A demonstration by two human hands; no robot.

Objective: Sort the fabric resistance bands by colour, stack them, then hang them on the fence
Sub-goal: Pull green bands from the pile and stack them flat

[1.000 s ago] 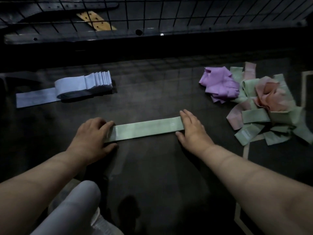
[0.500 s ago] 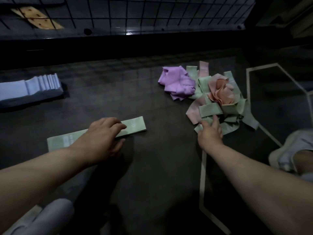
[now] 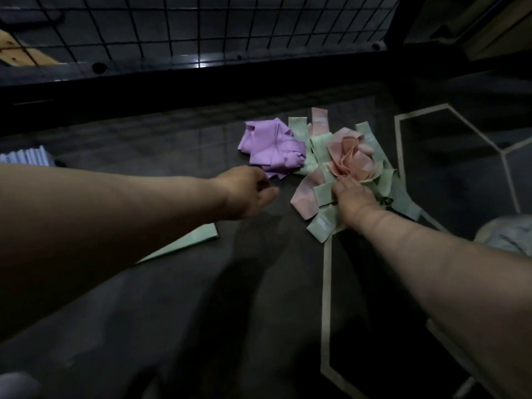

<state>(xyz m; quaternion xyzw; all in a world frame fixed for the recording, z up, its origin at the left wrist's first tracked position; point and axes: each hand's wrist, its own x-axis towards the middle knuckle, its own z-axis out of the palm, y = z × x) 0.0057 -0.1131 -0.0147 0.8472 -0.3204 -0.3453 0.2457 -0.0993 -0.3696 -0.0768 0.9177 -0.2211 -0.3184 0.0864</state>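
Since I am collecting green, my right hand (image 3: 352, 198) touches a green band (image 3: 324, 192) right of centre, grip unclear; my left hand (image 3: 247, 191) hangs loosely curled, empty.

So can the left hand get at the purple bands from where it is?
Probably yes. The left hand is just short of the purple bands, with only floor between them; the right hand is off on the green and pink pile.

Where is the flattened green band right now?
Head view: flattened green band lies on the floor left of centre, partly hidden under the left forearm, below the left hand and apart from the mixed pile.
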